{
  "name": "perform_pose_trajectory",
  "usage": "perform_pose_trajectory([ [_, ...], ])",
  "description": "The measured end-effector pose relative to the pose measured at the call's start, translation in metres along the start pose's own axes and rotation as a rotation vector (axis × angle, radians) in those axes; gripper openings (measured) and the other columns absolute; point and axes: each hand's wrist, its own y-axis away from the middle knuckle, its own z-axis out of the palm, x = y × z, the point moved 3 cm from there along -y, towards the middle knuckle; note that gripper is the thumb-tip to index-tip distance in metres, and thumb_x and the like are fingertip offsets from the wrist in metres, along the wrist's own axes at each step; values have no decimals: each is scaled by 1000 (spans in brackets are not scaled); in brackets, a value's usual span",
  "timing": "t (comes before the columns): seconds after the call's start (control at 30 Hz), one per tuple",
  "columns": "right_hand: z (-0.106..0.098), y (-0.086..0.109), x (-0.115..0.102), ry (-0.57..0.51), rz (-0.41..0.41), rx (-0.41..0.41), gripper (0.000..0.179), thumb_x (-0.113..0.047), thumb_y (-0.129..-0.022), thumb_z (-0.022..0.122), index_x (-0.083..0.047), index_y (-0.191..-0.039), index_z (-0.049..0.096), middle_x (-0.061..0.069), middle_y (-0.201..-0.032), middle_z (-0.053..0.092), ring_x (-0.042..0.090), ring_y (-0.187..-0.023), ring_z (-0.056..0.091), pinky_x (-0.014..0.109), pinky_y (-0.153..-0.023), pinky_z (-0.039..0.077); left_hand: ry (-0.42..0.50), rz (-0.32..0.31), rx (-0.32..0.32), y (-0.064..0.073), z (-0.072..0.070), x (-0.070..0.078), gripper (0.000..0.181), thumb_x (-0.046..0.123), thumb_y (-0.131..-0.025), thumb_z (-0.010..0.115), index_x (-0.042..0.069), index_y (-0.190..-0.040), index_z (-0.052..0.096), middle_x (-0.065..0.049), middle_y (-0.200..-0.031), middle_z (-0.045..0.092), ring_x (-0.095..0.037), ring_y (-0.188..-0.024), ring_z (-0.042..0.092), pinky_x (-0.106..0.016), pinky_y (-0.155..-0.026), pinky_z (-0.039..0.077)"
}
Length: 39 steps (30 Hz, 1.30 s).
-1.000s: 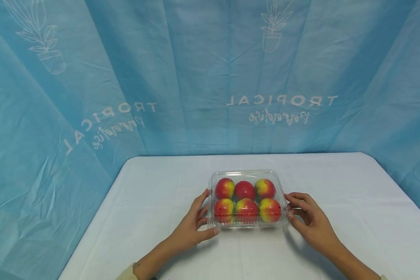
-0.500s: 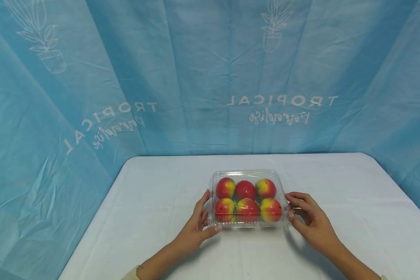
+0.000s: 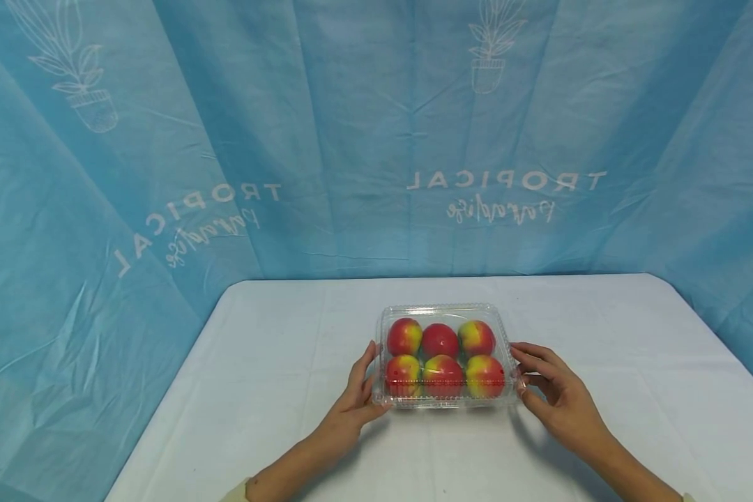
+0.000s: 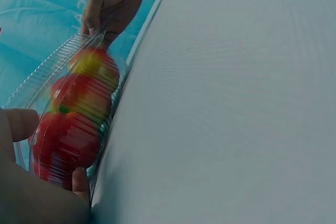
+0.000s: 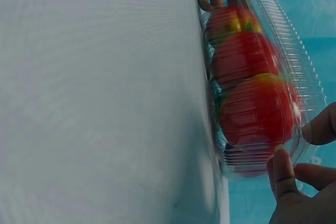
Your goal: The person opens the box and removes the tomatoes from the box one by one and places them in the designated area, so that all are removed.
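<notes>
A clear plastic clamshell container [image 3: 440, 312] with its lid down sits on the white table, and red-and-yellow apples [image 3: 443, 376] lie inside it in two rows of three. My left hand [image 3: 341, 422] holds its left side, the thumb at the near left corner and the fingers along the side wall. At the opposite end, my right hand [image 3: 563, 401] pinches the right edge with curled fingers and thumb. The right wrist view shows fingertips [image 5: 282, 163] on the container's corner. In the left wrist view, the left thumb and a finger lie against the ridged wall.
A white cloth covers the table [image 3: 276, 348], with its far edge behind the container. Blue curtains [image 3: 351, 139] printed with white lettering and potted plants hang behind and at both sides.
My left hand has shifted slightly right and its thumb now lies closer against the container's near corner. The container has moved barely to the right. My right hand stays almost still.
</notes>
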Motion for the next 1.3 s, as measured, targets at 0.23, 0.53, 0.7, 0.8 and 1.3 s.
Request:
perform_pose_trajectory([
  [0.23,0,0,1,-6,8,-11,56,24,-91,63,13,-145,54,28,-148,49,17,-114,61,17,-97,55,-2,30,-34,0,-5,-2,90,2,-106,52,30,-172,-2,0,-178,-8,-32,-165,6,-35,-129,26],
  [0.53,-1,2,3,-22,12,0,57,25,-91,62,13,-146,54,28,-149,48,17,-114,60,17,-98,55,-101,24,62,-3,-18,-2,55,27,-116,40,30,-169,24,2,-176,17,-30,-159,26,-35,-113,50],
  [0.7,-1,1,3,-20,13,-9,58,26,-90,61,13,-146,54,29,-148,48,18,-115,60,17,-98,55,-108,43,39,-3,-20,-2,57,27,-116,41,29,-170,21,0,-176,15,-32,-156,34,-27,-108,52],
  [0.8,-1,1,2,-20,11,-8,57,26,-90,61,14,-145,54,29,-148,48,18,-115,61,17,-98,55,-105,72,16,-4,-19,-2,60,23,-116,42,26,-171,18,-3,-177,13,-32,-154,39,-28,-107,53],
  [1.3,-4,0,1,55,47,-7,53,20,-94,63,8,-145,58,28,-149,48,14,-127,58,16,-104,52,-386,204,116,-5,-27,5,69,19,-108,62,23,-169,29,2,-173,23,-29,-158,33,-37,-113,51],
])
